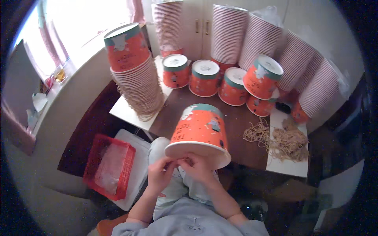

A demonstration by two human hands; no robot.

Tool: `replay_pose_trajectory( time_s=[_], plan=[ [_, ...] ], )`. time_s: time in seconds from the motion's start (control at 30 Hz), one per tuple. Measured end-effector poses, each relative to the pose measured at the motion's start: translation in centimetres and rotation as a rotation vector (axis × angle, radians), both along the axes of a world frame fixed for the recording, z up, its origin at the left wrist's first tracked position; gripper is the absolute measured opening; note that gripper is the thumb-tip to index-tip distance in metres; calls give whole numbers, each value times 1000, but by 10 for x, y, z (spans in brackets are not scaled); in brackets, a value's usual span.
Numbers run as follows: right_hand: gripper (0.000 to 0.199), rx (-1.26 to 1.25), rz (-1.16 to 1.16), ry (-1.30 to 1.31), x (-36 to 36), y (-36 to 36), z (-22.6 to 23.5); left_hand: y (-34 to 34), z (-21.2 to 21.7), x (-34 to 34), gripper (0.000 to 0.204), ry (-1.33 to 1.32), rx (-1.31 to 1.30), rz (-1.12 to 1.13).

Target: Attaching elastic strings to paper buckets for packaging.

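A bright window (pixel 98 16) glows left of pale, gold-handled cabinets (pixel 193 47).

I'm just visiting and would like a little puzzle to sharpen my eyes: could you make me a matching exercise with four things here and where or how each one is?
Things
1. Red basket
2. Nearest orange bucket
3. Leftmost bucket stack
4. Loose tan cords

Places and states
A. Tangled in heaps on the right
B. Tilted, open end toward the person, with the left hand and right hand by its rim
C. Low on the left
D. Standing tall on the left white board

Pairs: 1-C, 2-B, 3-D, 4-A
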State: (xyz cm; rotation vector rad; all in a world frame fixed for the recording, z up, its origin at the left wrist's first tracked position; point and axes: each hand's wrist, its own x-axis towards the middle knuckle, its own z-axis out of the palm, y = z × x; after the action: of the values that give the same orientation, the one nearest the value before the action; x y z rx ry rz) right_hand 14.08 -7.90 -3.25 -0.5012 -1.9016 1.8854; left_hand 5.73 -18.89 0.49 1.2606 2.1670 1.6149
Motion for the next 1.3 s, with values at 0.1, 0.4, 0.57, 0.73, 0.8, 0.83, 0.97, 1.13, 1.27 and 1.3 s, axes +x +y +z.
replay_pose_trajectory(
  time_s=[0.1,0.4,0.57,0.73,0.8,0.83,0.97,1.13,1.27,1.3],
  plan=[
    [16,170,4,-11,-2,5,-10,0,-5,-1,8,57,27,13],
    [17,58,-180,-4,-1,-5,-2,-7,-18,-4,13,-109,173,58],
    [19,313,-175,-59,2,-1,5,-1,-29,-13,31,-178,55,-5],
    [19,525,-159,-88,3,-4,9,0,-32,-12,30,-303,67,-41],
    [18,736,-170,-89,4,-3,14,0,-36,-13,29,-315,87,-45],
    [18,735,-163,-89,4,-3,13,-1,-37,-13,29,-324,109,-56],
    [16,781,-151,-92,4,-2,14,0,-37,-14,28,-393,133,-97],
    [14,778,-159,-66,4,-3,16,-3,-34,-13,25,-459,179,-148],
    [13,805,-184,-52,4,-2,14,-3,-35,-14,22,-534,198,-181],
    [13,805,-182,-54,4,-2,14,-2,-35,-14,20,-503,170,-157]
  ],
)
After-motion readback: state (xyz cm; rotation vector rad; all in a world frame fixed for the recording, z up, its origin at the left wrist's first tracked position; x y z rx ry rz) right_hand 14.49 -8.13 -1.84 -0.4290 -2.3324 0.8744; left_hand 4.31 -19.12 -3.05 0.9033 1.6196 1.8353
